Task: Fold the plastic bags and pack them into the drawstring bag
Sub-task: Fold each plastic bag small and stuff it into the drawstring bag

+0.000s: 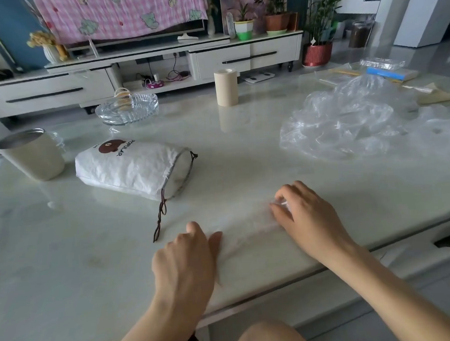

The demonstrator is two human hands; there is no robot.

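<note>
Head view: one wide look down over a pale, glossy table [66, 259], with a room behind it.
Plastic bag [248, 232]: a clear, flattened strip lying on the table in the lower middle of the frame, near the table's front edge, stretched between the two hands.
Left hand [189, 254]: lower middle, knuckles up, fingers bent down at the strip's left end, thumb lying along the plastic. Whether it grips or only presses cannot be told.
Right hand [305, 215]: right of centre, fingers curled, fingertips pinching the strip's right end, where the plastic bunches.
Drawstring bag [131, 168]: white and crinkled with a brown bear print, lying on its side at centre left, mouth turned toward the right. It is well apart from the strip.
Cord [161, 216]: dark and twisted, trailing from the bag's mouth down across the table toward the left hand.
Loose plastic bags [347, 120]: a clear crumpled heap at the right of the frame, farther back on the table.
Metal cup [33, 158]: upright at the left edge, just beside the drawstring bag.
Glass ashtray [128, 109]: upper left of centre.
Beige roll [226, 87]: standing upright, upper centre.
Blue box [389, 73]: upper right, behind the heap.
TV stand [248, 55]: white, along the top of the frame, carrying potted plants; a pink checked cloth [119, 13] hangs above it.
</note>
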